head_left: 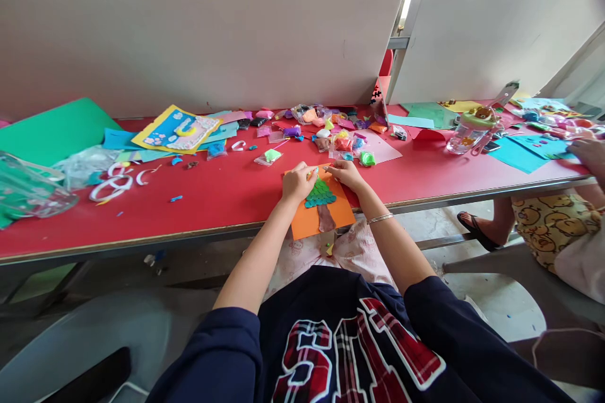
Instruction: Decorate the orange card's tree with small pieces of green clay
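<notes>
An orange sheet of card (299,225) lies in front of me, its lower part jutting past the table's front edge. On it is a clay tree with a brown trunk (326,218) and a green crown (320,194) of overlapping scale-like pieces. My left hand (297,182) rests at the card's upper left, thumb and fingers pinched together by the crown's top. From the upper right, my right hand (346,174) reaches in with its fingertips drawn together near the same spot. Anything small between the fingers of either hand is hidden.
Behind the card, clay packets (343,141) in many colours are heaped on the red table (227,192). Left are white strips (111,187), a yellow-and-blue picture (177,130) and a green sheet (57,129). A water bottle (467,132) and another person's hand (590,156) are right.
</notes>
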Available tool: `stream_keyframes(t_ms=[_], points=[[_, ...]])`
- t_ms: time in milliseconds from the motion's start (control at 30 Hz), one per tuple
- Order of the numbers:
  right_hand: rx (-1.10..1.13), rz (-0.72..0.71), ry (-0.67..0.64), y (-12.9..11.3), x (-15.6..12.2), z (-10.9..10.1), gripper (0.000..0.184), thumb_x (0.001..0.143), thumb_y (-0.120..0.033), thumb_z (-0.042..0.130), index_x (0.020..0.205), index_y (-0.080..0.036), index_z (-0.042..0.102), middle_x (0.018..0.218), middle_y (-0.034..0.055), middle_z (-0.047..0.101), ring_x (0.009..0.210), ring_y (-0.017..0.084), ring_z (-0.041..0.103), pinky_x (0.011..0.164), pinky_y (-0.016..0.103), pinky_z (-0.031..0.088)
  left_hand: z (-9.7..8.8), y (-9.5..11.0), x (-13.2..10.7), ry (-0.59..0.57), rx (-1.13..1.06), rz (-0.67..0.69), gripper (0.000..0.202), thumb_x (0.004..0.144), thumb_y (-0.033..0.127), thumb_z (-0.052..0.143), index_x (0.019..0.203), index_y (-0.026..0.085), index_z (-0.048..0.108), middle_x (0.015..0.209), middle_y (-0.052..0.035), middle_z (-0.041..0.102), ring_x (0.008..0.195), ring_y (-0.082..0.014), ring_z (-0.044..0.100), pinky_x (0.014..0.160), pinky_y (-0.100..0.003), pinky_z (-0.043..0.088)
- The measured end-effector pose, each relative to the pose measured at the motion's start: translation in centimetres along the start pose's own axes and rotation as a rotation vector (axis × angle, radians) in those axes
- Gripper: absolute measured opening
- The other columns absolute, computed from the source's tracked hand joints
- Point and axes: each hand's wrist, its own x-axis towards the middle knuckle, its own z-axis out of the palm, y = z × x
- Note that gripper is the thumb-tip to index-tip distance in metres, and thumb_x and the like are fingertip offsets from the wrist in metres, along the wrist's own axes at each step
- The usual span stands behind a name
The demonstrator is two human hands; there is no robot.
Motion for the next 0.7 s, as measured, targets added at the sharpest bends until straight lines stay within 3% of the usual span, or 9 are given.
stream_keyframes(t_ms=[267,467,700], points=[[-0.031,-0.006,-0.007,-0.18,-0.01,-0.01,0.037,0.07,-0.047,0.065,0.06,-0.018,0.044,0.054,-0.0043,0.043,0.054,0.009,0.04,0.054,0.025,0.031,-0.53,0.13,0.02,-0.04,0.029,-0.01,0.026,0.092,0.032,0.054,0.079,0.018,0.071,0.077,-0.0058,0.063,0.072,-0.0174,0.06,0.057,-0.026,0.031],[-0.051,-0.011,-0.006,-0.14,0.02,0.04,0.037,0.069,-0.047,0.064,0.06,-0.018,0.043,0.055,-0.0042,0.042,0.055,0.009,0.04,0.055,0.025,0.031,-0.68,0.27,0.02,-0.037,0.031,-0.028,0.017,0.092,0.029,0.054,0.088,0.019,0.067,0.091,-0.0057,0.064,0.075,-0.0179,0.061,0.057,-0.026,0.032],[-0.038,0.011,-0.013,-0.4,-0.21,0.0,0.033,0.07,-0.043,0.064,0.061,-0.018,0.043,0.057,-0.0034,0.045,0.056,0.01,0.042,0.055,0.025,0.032,-0.52,-0.25,-0.18,-0.004,-0.057,-0.005,0.012,0.084,0.031,0.066,0.081,0.02,0.07,0.082,-0.0039,0.062,0.071,-0.0163,0.06,0.058,-0.024,0.036]])
